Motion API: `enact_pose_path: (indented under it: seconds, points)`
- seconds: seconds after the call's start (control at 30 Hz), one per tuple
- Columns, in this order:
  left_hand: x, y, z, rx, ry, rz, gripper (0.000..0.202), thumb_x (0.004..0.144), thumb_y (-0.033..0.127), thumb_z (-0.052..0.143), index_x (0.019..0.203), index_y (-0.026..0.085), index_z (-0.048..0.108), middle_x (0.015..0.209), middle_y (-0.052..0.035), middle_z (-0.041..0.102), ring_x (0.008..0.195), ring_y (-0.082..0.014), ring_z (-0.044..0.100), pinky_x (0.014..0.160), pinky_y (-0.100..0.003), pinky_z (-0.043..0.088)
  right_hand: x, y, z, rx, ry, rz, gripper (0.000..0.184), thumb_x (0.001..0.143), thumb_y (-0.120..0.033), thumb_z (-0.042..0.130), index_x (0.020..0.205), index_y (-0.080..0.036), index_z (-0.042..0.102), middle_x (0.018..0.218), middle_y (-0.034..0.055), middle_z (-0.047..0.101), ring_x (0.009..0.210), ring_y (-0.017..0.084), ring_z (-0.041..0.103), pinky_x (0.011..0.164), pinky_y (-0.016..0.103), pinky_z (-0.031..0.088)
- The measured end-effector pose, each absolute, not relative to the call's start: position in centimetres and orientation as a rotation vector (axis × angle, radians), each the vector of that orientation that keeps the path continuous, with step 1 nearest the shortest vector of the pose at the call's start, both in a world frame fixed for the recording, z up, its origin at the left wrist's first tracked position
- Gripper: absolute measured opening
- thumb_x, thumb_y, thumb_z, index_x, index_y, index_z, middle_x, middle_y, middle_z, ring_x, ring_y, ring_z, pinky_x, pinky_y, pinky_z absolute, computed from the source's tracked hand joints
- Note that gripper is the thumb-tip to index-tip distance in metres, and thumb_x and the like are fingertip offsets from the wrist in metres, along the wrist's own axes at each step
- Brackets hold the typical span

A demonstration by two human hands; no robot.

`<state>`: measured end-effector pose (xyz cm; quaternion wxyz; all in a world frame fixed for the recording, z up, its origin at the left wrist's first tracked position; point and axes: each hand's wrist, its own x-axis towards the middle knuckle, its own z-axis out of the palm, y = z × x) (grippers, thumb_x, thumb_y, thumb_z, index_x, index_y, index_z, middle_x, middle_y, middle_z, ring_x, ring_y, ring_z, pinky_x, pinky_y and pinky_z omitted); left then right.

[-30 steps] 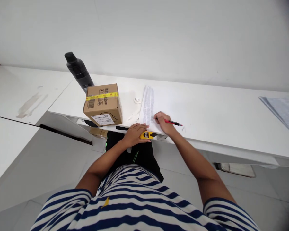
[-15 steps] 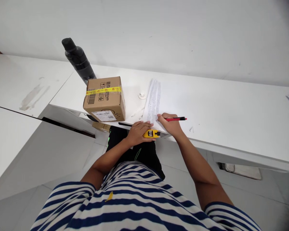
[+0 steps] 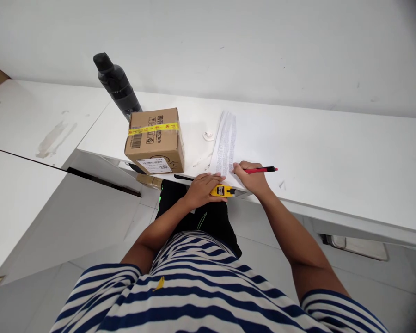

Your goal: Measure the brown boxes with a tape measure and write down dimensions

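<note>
My left hand (image 3: pixel 201 190) lies at the table's near edge, its fingertips resting on the bottom of a narrow printed paper sheet (image 3: pixel 225 141). Between its thumb and fingers sits a yellow tool (image 3: pixel 222 190) with black and silver parts, which looks like a tape measure. My right hand (image 3: pixel 252 178) is closed around a red and black pen (image 3: pixel 261 170). The pen's back end points right, and its writing tip is hidden by my fingers at the paper's lower right side. Small dense writing or print covers the sheet in bands.
A taped cardboard box (image 3: pixel 156 143) stands left of the paper, with a dark bottle (image 3: pixel 118 85) behind it. A small white round item (image 3: pixel 208 135) lies between box and paper. A paper scrap (image 3: pixel 282 185) is to the right on the white table (image 3: pixel 333 157). Behind rises a wall.
The whole view has shifted slightly, so everything appears a little further right. Both hands keep their holds and stay at the same spots on the paper.
</note>
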<state>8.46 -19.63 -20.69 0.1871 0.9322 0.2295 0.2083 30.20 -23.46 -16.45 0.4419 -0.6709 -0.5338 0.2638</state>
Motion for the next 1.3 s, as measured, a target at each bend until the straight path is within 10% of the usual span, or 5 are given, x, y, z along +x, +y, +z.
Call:
enact_pose_path:
  seconds: [1.3]
  points:
    - [8.58, -19.18, -21.34, 2.633, 0.622, 0.706, 0.067, 0.079, 0.069, 0.072, 0.122, 0.018, 0.068, 0.131, -0.0117, 0.074, 0.130, -0.0259, 0.067, 0.116, -0.043, 0.046, 30.09, -23.63, -15.89, -1.720, -1.309, 0.628, 0.050, 0.088, -0.063, 0.059, 0.057, -0.024, 0.056, 0.057, 0.0011, 0.059, 0.064, 0.020, 0.059, 0.064, 0.034, 0.046]
